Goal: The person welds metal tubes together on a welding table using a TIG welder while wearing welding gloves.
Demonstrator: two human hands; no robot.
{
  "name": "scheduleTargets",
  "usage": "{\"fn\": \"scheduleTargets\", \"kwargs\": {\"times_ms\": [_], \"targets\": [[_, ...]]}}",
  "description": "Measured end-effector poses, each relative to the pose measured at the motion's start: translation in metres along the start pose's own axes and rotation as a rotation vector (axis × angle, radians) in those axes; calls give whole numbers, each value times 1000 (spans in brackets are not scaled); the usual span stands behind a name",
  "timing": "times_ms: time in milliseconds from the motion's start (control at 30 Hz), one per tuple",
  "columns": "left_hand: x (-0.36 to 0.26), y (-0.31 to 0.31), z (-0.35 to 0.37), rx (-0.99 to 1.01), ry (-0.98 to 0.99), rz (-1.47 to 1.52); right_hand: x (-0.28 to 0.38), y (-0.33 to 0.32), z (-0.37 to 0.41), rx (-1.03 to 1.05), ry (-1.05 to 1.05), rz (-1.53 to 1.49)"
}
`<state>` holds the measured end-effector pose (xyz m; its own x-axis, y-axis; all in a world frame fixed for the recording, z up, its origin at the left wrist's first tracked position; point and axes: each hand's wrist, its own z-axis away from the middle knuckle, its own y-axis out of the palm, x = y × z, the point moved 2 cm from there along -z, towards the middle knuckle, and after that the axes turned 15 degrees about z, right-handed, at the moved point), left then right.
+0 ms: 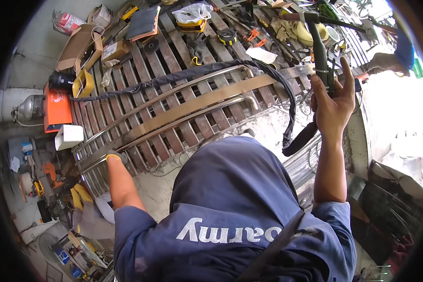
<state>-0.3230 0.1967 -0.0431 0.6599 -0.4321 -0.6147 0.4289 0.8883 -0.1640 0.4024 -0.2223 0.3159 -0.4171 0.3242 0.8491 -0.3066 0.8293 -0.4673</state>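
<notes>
My right hand (pixel 333 110) is raised at the bench's right end, its thumb and fingers around the lower part of a dark torch-like tool (pixel 320 54). One finger points upward. A black sleeved cable (pixel 174 76) arches over the bench and hangs down near my right wrist. My left forearm (pixel 124 185) reaches to the bench's left end and stops at a yellow cuff edge (pixel 113 156). The fingers beyond it cannot be made out. Nearest to that hand are the ends of bent shiny metal tubes (pixel 174 127) and a flat brownish strip (pixel 197 104).
The slatted metal bench (pixel 202 128) carries a tape measure (pixel 227 36), orange clamps (pixel 254 37), a dark notebook (pixel 143 22) and a cardboard box (pixel 77 47). An orange machine (pixel 57 108) stands left. Another person's hand (pixel 385 62) and blue sleeve (pixel 404 49) show at right.
</notes>
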Motion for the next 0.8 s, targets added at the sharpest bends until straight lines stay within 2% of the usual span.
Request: {"fn": "scheduleTargets", "kwargs": {"times_ms": [100,133,233,267,367,500,533,633,667,767,800], "targets": [[-35,8,-52,277,-23,-398,-1,-5,4,-52,1,-26],[-37,6,-32,140,-128,-392,-4,-7,4,-43,3,-58],[-18,3,53,-122,-46,-391,-4,-7,6,-73,43,-20],[-15,3,47,-106,-41,-294,-5,-8,8,-85,37,-32],[-16,17,30,-115,-97,-316,-4,-11,17,-81,13,-76],[-13,11,35,-15,-164,-427,-3,-16,20,-109,18,-57],[-13,10,17,-14,-145,-477,-3,-17,21,-122,21,-43],[-19,-4,-10,173,-47,-474,-5,-16,22,-141,26,-37],[-21,-2,-15,219,-121,-479,-6,-16,22,-127,24,-51],[-14,3,-15,152,-143,-453,-5,-9,21,-93,27,-57],[-8,1,16,-22,-115,-333,-5,-7,20,-85,28,-62]]}}
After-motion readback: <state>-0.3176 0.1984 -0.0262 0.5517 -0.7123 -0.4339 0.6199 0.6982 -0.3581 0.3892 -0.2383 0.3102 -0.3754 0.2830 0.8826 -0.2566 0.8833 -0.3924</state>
